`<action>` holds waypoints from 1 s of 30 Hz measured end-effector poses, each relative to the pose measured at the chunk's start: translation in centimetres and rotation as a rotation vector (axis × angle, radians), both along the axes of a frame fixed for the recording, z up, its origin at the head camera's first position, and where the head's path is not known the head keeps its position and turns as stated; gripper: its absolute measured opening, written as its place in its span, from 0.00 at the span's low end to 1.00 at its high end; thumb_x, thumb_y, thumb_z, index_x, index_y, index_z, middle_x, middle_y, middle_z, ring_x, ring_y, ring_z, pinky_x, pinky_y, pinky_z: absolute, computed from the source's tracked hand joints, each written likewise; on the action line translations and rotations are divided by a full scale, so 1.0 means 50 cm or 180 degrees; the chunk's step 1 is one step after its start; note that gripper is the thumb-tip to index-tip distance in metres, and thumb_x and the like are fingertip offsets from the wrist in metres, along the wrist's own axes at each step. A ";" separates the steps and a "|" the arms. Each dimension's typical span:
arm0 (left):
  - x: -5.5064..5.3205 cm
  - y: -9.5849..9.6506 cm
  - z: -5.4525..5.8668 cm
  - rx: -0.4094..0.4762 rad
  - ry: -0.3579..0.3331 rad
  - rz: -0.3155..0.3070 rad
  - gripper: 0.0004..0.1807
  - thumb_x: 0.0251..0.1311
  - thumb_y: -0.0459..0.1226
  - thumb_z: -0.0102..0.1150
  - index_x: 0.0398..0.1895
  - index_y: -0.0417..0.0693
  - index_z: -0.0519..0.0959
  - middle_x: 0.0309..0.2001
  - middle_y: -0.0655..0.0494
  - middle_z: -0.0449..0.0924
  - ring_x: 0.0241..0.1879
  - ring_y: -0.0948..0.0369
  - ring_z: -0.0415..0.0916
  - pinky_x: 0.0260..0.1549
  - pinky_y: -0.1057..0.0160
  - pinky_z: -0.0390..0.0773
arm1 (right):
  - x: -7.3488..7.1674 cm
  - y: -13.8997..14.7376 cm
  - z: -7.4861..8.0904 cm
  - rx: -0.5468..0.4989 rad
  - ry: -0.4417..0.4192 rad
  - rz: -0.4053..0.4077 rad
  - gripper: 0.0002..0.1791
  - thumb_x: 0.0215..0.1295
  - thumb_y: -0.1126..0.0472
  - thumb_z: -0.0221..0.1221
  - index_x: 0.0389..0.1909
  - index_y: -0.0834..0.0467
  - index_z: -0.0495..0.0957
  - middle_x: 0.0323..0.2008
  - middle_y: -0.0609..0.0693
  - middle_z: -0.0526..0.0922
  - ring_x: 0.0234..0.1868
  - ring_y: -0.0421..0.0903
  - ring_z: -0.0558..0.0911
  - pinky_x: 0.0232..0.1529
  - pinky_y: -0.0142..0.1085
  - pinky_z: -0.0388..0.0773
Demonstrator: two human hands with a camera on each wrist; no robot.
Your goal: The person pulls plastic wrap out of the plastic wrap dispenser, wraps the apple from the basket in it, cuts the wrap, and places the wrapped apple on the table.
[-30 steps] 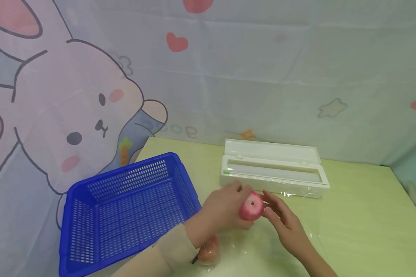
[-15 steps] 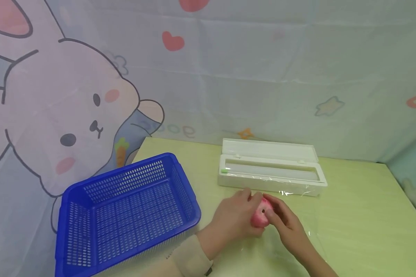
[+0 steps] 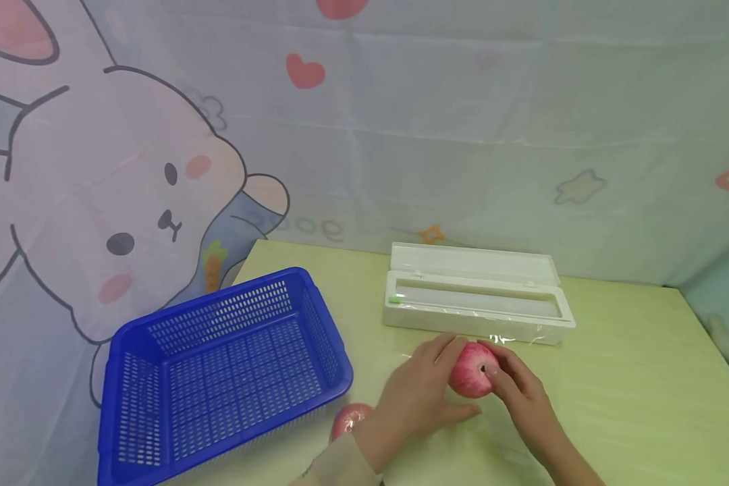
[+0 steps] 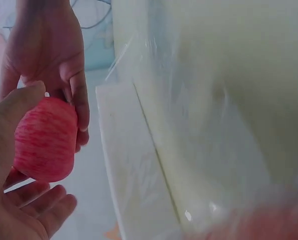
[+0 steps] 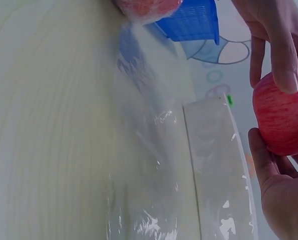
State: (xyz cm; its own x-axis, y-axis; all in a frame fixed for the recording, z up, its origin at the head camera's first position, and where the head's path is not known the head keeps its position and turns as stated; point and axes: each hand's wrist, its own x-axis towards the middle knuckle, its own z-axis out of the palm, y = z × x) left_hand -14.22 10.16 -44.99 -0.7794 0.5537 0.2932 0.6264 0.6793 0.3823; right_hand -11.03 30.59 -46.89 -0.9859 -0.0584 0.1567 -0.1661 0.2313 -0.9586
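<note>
A red apple is between the two hands in front of the white box. My right hand holds it from the right, thumb on the end with the dark hollow and fingers behind. My left hand is at the apple's left side, fingertips at its far edge and thumb stretched away below it. In the left wrist view, the left fingers are spread just past the apple. Clear plastic film lies on the table under the hands. A second apple, wrapped in shiny film, sits left, partly hidden by the left wrist.
Behind the hands stands a long white box with its lid up, a roll inside and film coming over its front. An empty blue plastic basket stands on the left of the pale yellow table. A printed cloth hangs behind.
The apple has moved right and turned, its hollow end now toward the right hand. The right thumb has come onto that end, while the left thumb has spread off the apple.
</note>
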 end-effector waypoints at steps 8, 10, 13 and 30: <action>0.036 0.038 -0.040 0.0916 0.0196 -0.0059 0.51 0.55 0.48 0.83 0.78 0.52 0.63 0.72 0.54 0.75 0.68 0.61 0.77 0.60 0.65 0.81 | 0.018 0.038 0.001 0.0102 -0.0046 0.0033 0.22 0.86 0.63 0.48 0.74 0.65 0.70 0.61 0.34 0.82 0.59 0.32 0.81 0.55 0.27 0.81; 0.042 0.047 -0.050 0.0978 0.0320 -0.0025 0.49 0.54 0.47 0.84 0.76 0.51 0.65 0.70 0.53 0.76 0.67 0.61 0.78 0.60 0.66 0.81 | 0.024 0.043 -0.002 0.0113 -0.0100 0.0036 0.22 0.86 0.62 0.48 0.74 0.65 0.70 0.61 0.33 0.81 0.59 0.32 0.81 0.55 0.27 0.81; 0.048 0.056 -0.061 0.1033 0.0425 0.0024 0.48 0.53 0.46 0.85 0.74 0.50 0.67 0.68 0.52 0.78 0.65 0.61 0.79 0.58 0.66 0.82 | 0.031 0.048 -0.006 0.0142 -0.0169 0.0032 0.23 0.86 0.62 0.48 0.75 0.65 0.69 0.61 0.31 0.81 0.59 0.31 0.80 0.55 0.27 0.81; 0.035 0.108 -0.128 0.1039 0.0362 0.0269 0.42 0.53 0.45 0.84 0.67 0.45 0.71 0.59 0.53 0.82 0.55 0.62 0.83 0.54 0.70 0.82 | 0.017 0.058 -0.045 0.0867 -0.0119 -0.0292 0.24 0.82 0.61 0.57 0.74 0.63 0.73 0.68 0.64 0.79 0.60 0.16 0.70 0.57 0.17 0.71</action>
State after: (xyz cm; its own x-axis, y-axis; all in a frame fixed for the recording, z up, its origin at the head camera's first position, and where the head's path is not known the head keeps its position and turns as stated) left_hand -12.47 15.58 -51.38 -0.7707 0.3514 0.5316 0.6242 0.5843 0.5187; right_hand -10.17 33.49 -49.13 -0.9938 -0.0036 0.1109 -0.0982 0.4935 -0.8642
